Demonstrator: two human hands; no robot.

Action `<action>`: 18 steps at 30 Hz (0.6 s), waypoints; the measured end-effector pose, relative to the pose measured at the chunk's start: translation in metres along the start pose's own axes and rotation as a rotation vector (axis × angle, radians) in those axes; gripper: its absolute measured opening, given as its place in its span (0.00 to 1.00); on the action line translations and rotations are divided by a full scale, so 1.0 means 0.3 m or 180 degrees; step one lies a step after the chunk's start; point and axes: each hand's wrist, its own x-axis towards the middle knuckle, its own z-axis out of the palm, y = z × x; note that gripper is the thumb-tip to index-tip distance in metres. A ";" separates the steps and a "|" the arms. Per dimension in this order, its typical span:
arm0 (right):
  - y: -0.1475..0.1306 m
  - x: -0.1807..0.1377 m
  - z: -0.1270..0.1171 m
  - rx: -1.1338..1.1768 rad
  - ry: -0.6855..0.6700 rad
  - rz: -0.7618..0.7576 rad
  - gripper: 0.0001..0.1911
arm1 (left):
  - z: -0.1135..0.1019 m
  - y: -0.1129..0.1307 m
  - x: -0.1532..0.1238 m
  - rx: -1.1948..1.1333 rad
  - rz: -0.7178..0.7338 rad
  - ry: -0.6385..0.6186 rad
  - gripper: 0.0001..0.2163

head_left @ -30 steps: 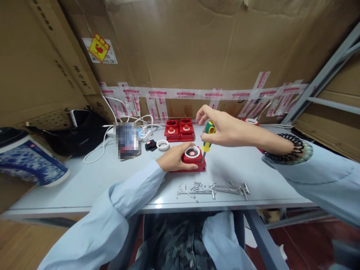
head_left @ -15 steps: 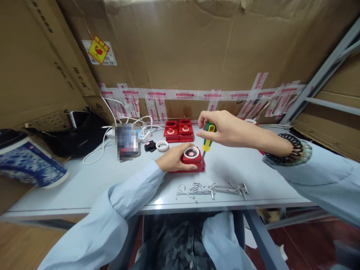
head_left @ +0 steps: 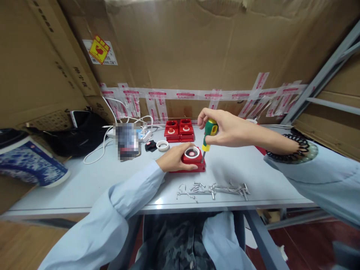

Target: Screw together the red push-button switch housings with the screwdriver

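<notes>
My left hand (head_left: 173, 159) is wrapped around the left side of a red button box (head_left: 194, 160) with a white ring on top, on the grey table (head_left: 84, 183). My right hand (head_left: 225, 129) grips the green and yellow handle of a screwdriver (head_left: 207, 135). The screwdriver stands nearly upright, with its tip at the box's right front corner. A pile of metal screws (head_left: 213, 188) lies near the table's front edge, in front of the box.
Two more red button boxes (head_left: 179, 131) stand behind, with a white ring (head_left: 162, 145) and a small black part (head_left: 150, 146) to their left. White cables (head_left: 107, 138), a black bag (head_left: 75, 135) and a blue patterned item (head_left: 30, 161) lie at the left. Cardboard walls surround the table.
My right hand's fingers have shifted around the screwdriver handle, as in turning it, and the handle has tilted slightly. My left hand and the red box have stayed put.
</notes>
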 end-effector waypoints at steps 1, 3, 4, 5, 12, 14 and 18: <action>-0.002 -0.001 0.000 -0.0070 0.0036 0.0057 0.13 | 0.001 -0.001 0.000 0.0015 0.0002 0.0007 0.33; -0.004 -0.004 0.003 -0.0267 0.0189 0.0195 0.12 | 0.001 -0.001 0.000 0.0039 -0.0013 0.0015 0.32; -0.003 -0.005 0.005 -0.0329 0.0249 0.0247 0.12 | 0.001 0.000 0.000 0.0044 -0.0021 0.0011 0.32; -0.002 -0.007 0.007 -0.0342 0.0287 0.0276 0.12 | 0.001 0.002 0.001 0.0040 -0.0029 0.0007 0.32; 0.011 -0.012 0.008 0.0028 0.0456 0.0242 0.19 | -0.006 0.009 0.001 -0.0018 -0.0013 -0.0035 0.32; 0.008 -0.012 0.002 0.0087 0.0569 0.0213 0.18 | -0.006 0.006 -0.001 0.0000 -0.0029 -0.0027 0.32; 0.001 -0.010 -0.013 0.0237 0.0752 0.0145 0.16 | -0.003 -0.001 -0.003 0.0046 -0.0052 0.0004 0.34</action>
